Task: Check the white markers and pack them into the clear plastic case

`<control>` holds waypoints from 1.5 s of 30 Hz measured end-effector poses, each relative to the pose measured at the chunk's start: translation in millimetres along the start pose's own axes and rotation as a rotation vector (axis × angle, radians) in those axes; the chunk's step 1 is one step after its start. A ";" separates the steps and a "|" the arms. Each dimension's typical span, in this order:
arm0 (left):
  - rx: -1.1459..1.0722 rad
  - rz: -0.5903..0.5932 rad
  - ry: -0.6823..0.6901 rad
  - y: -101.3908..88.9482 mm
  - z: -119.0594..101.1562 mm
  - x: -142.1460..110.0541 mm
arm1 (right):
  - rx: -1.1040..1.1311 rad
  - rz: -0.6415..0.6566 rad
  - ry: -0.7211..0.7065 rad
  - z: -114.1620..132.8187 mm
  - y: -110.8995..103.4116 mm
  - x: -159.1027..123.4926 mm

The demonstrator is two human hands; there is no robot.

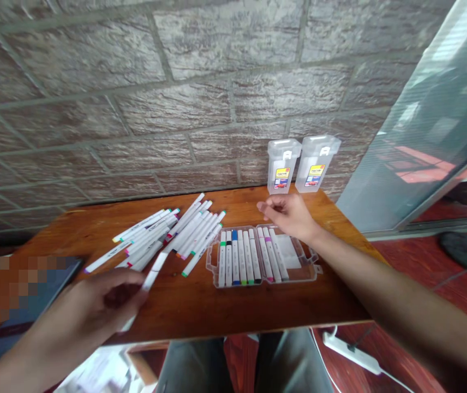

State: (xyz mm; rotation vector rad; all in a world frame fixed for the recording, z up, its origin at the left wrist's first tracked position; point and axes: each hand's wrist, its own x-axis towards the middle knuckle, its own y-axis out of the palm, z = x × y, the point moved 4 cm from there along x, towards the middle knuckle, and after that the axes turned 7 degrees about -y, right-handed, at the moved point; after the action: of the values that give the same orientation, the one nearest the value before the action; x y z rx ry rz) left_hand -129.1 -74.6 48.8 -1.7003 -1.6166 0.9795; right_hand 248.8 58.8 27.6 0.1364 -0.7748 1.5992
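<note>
My left hand (94,305) is closed around a white marker (156,271), which tilts up to the right at the front of the table. Just behind it lies a loose pile of white markers (192,232) with coloured ends. A clear plastic case (311,273) lies open at the middle right, and several markers (241,259) stand side by side in both its halves. Over the case's back edge hovers my right hand (291,215), its fingers curled in and nothing visible in them.
Two clear upright boxes (283,166) with yellow labels stand by the brick wall (201,109). A dark flat device (59,286) lies at the wooden table's (184,311) left end. Below on the right, a white power strip (352,352) rests on the floor.
</note>
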 end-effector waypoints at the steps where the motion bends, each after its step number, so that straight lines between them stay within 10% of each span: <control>1: -0.158 0.126 0.044 11.6 -20.4 5.6 | 0.021 0.014 0.006 2.3 2.9 -1.3; 4: -0.576 0.341 0.150 48.6 -81.2 32.2 | 0.106 0.061 0.022 11.5 11.4 -5.3; 11: -1.204 0.308 0.151 108.3 -145.2 101.6 | 0.366 0.128 0.060 28.7 20.2 -14.2; 23: -1.297 0.287 0.187 93.8 -112.2 123.0 | 0.498 0.024 0.214 11.4 21.8 -13.8; 34: -1.404 0.667 0.257 97.2 -108.7 121.8 | 0.636 -0.052 0.394 -2.1 14.3 -12.3; 45: -1.391 0.660 0.283 100.4 -109.1 119.4 | 0.623 -0.032 0.394 -4.6 16.6 -13.3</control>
State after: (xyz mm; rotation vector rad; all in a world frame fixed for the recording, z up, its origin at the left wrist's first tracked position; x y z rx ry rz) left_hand 16.3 42.8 13.2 -3.1890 -1.5989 -0.4178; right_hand 237.8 50.5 10.8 0.2679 0.0436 1.7205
